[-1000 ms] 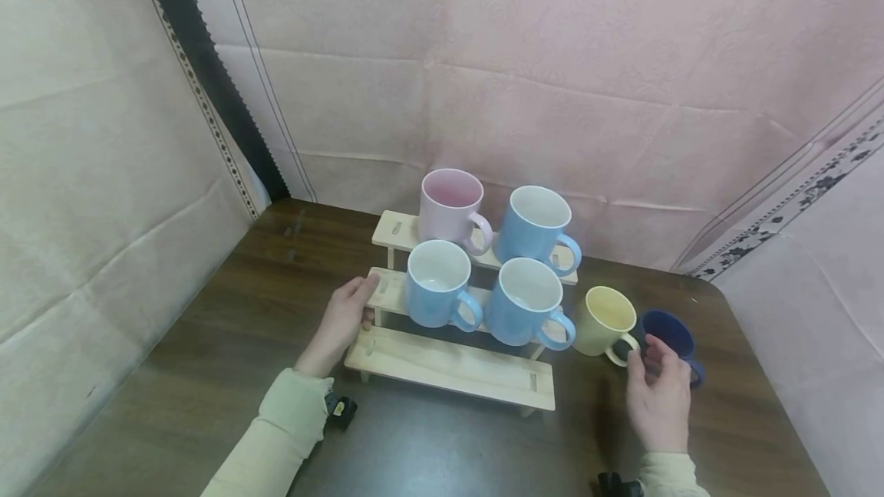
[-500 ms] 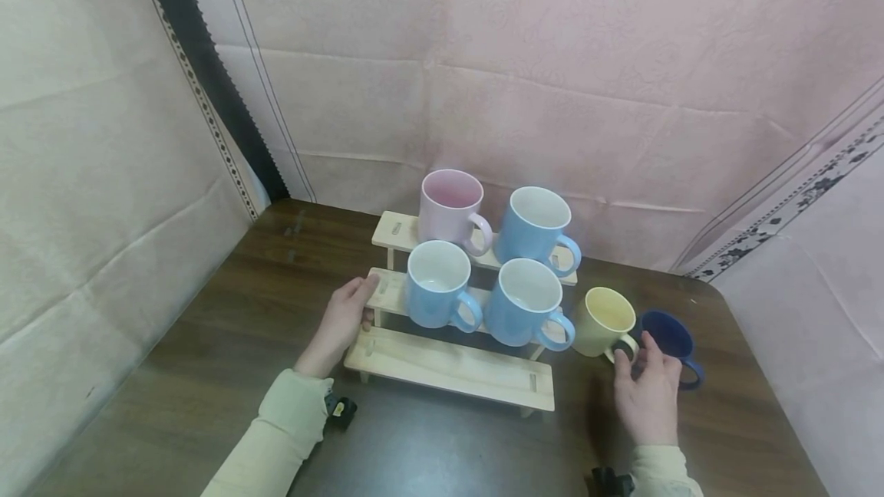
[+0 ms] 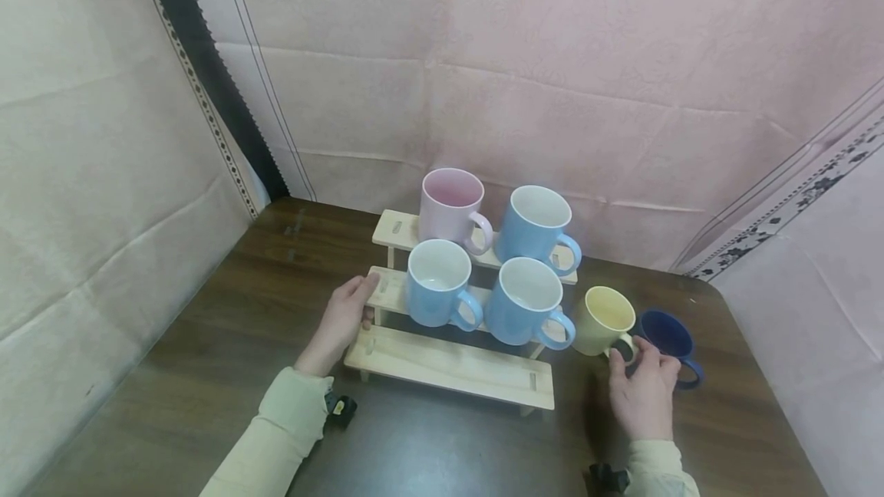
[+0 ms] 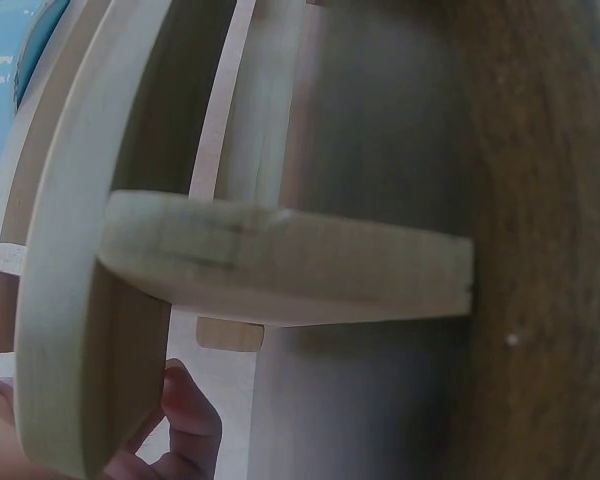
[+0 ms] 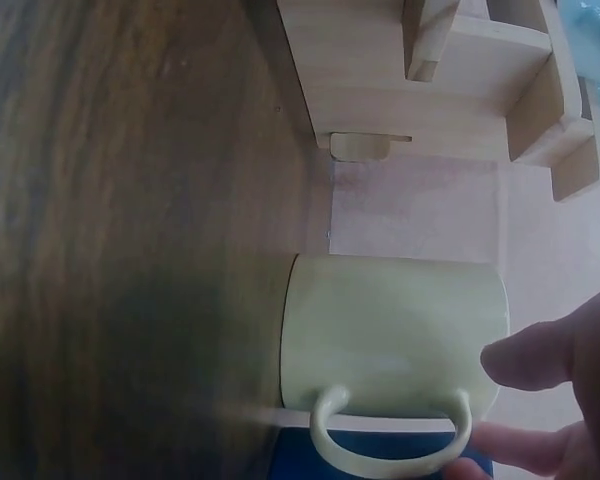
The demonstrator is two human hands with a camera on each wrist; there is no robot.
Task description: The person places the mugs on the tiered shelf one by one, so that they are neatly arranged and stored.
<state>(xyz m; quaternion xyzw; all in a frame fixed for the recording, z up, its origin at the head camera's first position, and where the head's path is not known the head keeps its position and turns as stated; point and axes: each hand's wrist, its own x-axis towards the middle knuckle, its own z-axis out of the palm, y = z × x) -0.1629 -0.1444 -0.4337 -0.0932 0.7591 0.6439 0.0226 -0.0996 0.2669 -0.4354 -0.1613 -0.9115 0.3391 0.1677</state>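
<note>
My left hand [image 3: 345, 313] grips the left end of the middle tier of a three-tier wooden rack [image 3: 449, 369], thumb on top and fingers curled below. My right hand [image 3: 644, 393] is at the handle of an upright yellow mug [image 3: 587, 334] on the table, right of the rack. In the right wrist view its thumb [image 5: 530, 357] is apart from the handle, near the mug's rim, and fingertips reach behind the handle. A dark blue mug [image 3: 666, 330] stands just beyond that hand, partly hidden by it.
A pink mug [image 3: 442, 217] and a light blue mug [image 3: 528, 228] stand on the top tier. Two more light blue mugs [image 3: 431, 301] occupy the middle tier. Pale cloth [image 3: 518, 98] hangs behind the brown wooden table [image 3: 207, 359].
The right hand has moved left from in front of the dark blue mug to the yellow mug's handle. My left hand keeps its grip; the mugs and rack stay put.
</note>
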